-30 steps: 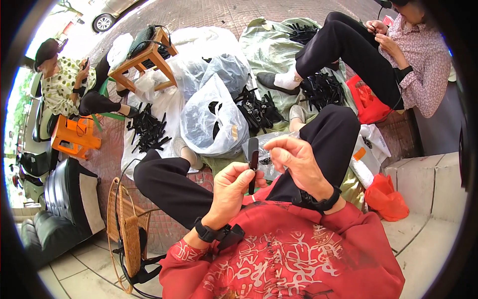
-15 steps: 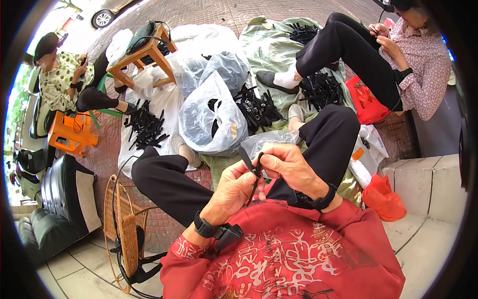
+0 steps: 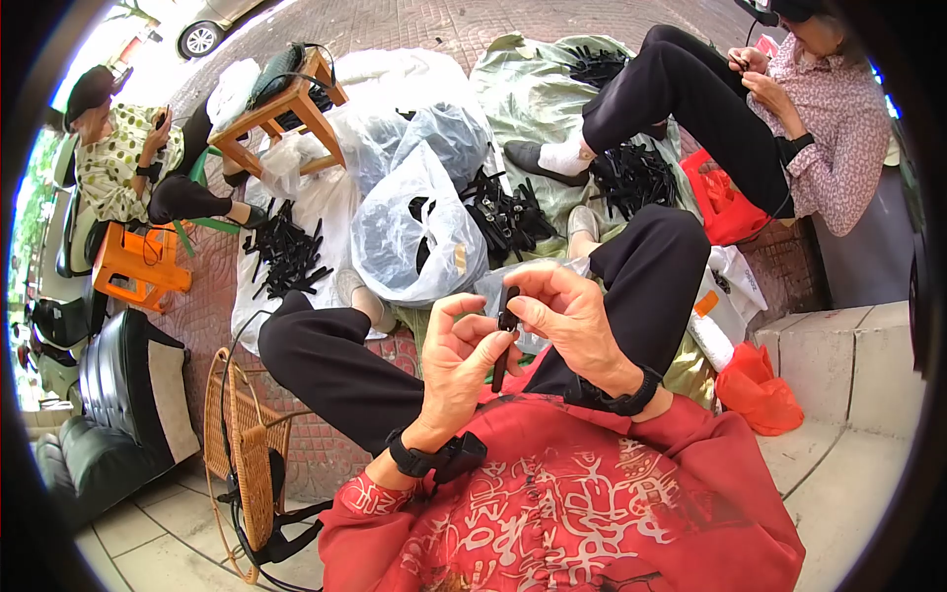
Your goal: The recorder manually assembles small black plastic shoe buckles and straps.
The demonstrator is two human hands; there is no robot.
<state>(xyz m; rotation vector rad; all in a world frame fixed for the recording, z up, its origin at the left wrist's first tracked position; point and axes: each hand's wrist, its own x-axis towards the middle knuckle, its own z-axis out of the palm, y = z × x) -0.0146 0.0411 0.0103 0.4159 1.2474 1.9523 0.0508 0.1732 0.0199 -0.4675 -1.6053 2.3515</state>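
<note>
Above my lap, a short black strap point(image 3: 499, 370) hangs between my two hands, with a small dark piece like a buckle at its upper end. My right hand point(image 3: 577, 326) pinches that upper end between thumb and fingers. From the other side, my left hand point(image 3: 462, 357) holds the strap with the thumb pressed near its middle, its other fingers curled loosely. Fingers partly cover the strap, so its fine detail is hidden. Ahead of my hands lies a pile of black straps with metal buckles point(image 3: 508, 215), beside a clear plastic bag point(image 3: 419, 237) holding black pieces.
Another pile of black straps point(image 3: 286, 252) lies left on white sheeting, and one point(image 3: 634, 181) lies right on green sheeting. Co-workers sit at far left and far right. A wooden stool point(image 3: 286, 111), an orange stool point(image 3: 141, 266), a wicker chair point(image 3: 254, 474) and red bags point(image 3: 758, 390) stand around.
The strap has turned more upright and its loose upper end no longer sticks up to the left. My left fingers have opened out somewhat; my right hand has shifted slightly upward.
</note>
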